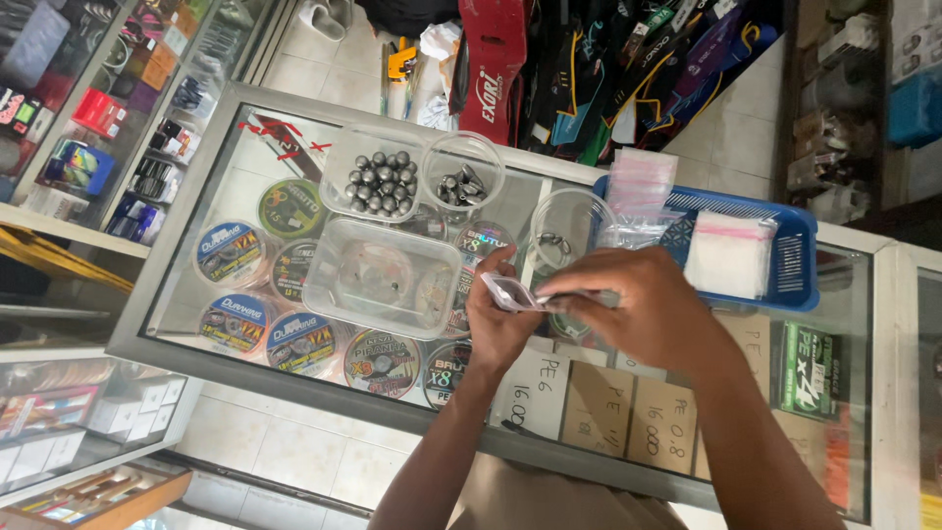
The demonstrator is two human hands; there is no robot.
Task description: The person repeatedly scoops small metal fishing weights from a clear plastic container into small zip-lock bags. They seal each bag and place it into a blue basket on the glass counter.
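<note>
Bag [512, 292]: small, clear, flat | left hand [497, 324], right hand [638, 309]: fingers pinching it

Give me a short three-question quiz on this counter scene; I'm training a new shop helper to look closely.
1. True or false: both hands, the left hand and the right hand, meet on the small clear zip bag.
2. Which tub holds the round grey sinker balls? A) the square clear tub B) the round clear tub C) the large rectangular clear tub
3. Fill in: the stack of white packets lies in the ____ plastic basket.

Key: 1 true; 2 A; 3 blue.
</note>
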